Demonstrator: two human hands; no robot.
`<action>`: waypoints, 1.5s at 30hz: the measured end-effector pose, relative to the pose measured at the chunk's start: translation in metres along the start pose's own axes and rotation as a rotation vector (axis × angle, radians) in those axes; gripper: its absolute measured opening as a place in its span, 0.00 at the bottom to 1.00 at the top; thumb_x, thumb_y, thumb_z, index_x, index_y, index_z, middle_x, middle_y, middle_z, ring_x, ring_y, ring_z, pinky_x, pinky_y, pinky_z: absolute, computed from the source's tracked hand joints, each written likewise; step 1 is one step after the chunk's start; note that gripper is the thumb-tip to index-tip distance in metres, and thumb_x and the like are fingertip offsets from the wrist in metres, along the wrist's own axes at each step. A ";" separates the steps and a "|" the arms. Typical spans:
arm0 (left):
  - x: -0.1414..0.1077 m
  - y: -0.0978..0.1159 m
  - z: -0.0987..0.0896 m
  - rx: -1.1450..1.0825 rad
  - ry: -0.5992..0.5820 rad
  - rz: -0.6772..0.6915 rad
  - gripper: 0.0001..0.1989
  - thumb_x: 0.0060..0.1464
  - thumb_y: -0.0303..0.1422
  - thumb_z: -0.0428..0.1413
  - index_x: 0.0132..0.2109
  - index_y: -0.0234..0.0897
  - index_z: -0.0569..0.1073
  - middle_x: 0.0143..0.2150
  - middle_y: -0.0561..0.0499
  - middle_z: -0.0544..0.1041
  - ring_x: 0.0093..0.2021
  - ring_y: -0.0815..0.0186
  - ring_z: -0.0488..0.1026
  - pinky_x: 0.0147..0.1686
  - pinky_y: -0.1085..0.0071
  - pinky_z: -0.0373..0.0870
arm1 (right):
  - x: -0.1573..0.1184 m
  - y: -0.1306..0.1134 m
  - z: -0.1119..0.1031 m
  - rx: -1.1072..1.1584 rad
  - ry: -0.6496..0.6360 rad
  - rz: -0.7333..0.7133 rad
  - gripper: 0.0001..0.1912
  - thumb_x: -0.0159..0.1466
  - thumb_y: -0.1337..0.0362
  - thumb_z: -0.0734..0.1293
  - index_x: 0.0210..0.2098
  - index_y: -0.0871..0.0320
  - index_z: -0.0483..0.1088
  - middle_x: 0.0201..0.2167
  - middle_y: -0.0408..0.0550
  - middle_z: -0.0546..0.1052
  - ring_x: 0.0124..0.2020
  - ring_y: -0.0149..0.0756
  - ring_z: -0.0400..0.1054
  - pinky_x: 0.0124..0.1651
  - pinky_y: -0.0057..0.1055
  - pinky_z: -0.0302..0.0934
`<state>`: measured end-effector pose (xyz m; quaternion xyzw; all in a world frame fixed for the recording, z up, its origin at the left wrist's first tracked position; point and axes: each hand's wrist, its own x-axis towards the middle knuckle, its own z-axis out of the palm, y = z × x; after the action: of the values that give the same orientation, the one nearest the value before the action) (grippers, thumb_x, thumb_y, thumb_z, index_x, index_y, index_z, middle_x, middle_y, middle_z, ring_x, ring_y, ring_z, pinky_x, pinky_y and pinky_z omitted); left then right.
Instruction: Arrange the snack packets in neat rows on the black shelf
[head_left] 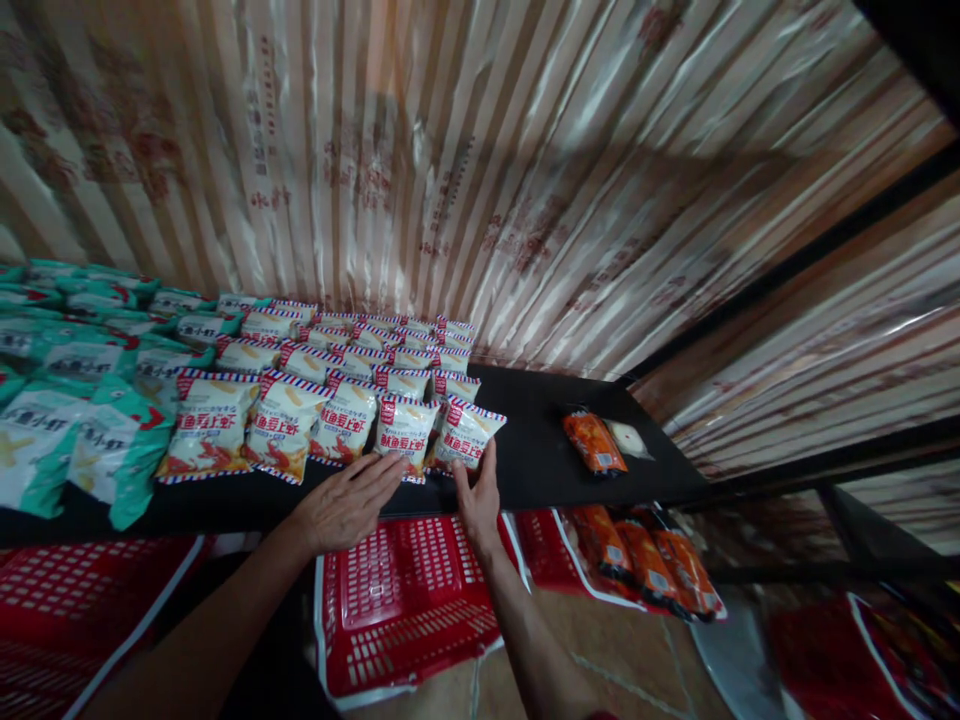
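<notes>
Below the front edge of the black shelf [532, 415], the nearest items are red baskets: one [82, 600] under its left part, a second [409, 570] under its middle, and a third [541, 545] farther right, in which orange packets [646, 562] lie. Tiled floor [626, 655] shows beneath the shelf.

Both hands are at the shelf's front edge. The left hand [351, 502] has its fingers extended and together, laid against the lower front of a white packet [405, 432], second from the right in the front row. The right hand [478, 492] is at the end packet [466, 432] of the same row, thumb and fingers apart, the thumb at its lower front and the fingers along its right side; whether they clamp it cannot be told.

Three more white packets stand in this row toward the shelf's left end, with further rows of white packets [367, 338] behind, reaching the shelf's back. Teal packets [120, 440] fill the shelf's left end. On its right part lie an orange packet [592, 442] and, just beside it, a pale packet [628, 440]. Behind the shelf hangs striped, printed sheeting [420, 150].
</notes>
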<state>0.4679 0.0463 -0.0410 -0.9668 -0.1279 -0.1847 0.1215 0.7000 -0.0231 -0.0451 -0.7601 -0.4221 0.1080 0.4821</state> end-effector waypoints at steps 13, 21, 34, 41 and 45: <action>0.003 -0.001 -0.009 -0.062 -0.013 -0.039 0.26 0.62 0.37 0.42 0.64 0.33 0.53 0.68 0.49 0.51 0.68 0.63 0.39 0.65 0.62 0.39 | 0.033 -0.021 0.004 0.420 -0.183 0.101 0.38 0.61 0.45 0.60 0.63 0.60 0.50 0.52 0.58 0.70 0.49 0.45 0.68 0.50 0.41 0.63; 0.003 -0.001 -0.014 -0.055 -0.036 -0.046 0.27 0.61 0.36 0.42 0.65 0.31 0.52 0.67 0.47 0.51 0.68 0.63 0.39 0.65 0.62 0.39 | 0.030 -0.025 0.004 0.282 -0.100 0.028 0.38 0.60 0.44 0.59 0.62 0.61 0.50 0.54 0.57 0.68 0.52 0.44 0.65 0.52 0.40 0.60; 0.002 -0.003 -0.017 -0.092 -0.006 -0.043 0.28 0.59 0.36 0.45 0.64 0.30 0.53 0.67 0.46 0.53 0.68 0.60 0.40 0.65 0.62 0.40 | 0.020 -0.023 0.011 0.130 -0.073 -0.018 0.42 0.58 0.42 0.59 0.63 0.62 0.48 0.55 0.59 0.67 0.52 0.46 0.64 0.54 0.41 0.57; 0.002 -0.005 -0.022 -0.119 0.005 -0.052 0.26 0.61 0.35 0.41 0.63 0.29 0.55 0.66 0.46 0.55 0.67 0.61 0.43 0.65 0.62 0.37 | 0.020 -0.016 0.013 0.129 -0.108 -0.007 0.40 0.58 0.41 0.58 0.61 0.62 0.53 0.56 0.58 0.66 0.53 0.48 0.63 0.55 0.41 0.55; 0.001 -0.005 -0.021 -0.122 0.003 -0.053 0.26 0.62 0.35 0.40 0.64 0.27 0.54 0.67 0.45 0.53 0.68 0.60 0.41 0.65 0.62 0.36 | 0.020 -0.016 0.017 0.124 -0.096 0.027 0.40 0.57 0.41 0.59 0.60 0.61 0.54 0.53 0.59 0.69 0.50 0.49 0.64 0.53 0.43 0.56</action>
<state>0.4607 0.0452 -0.0209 -0.9685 -0.1418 -0.1966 0.0577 0.6946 0.0055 -0.0359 -0.7283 -0.4268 0.1767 0.5061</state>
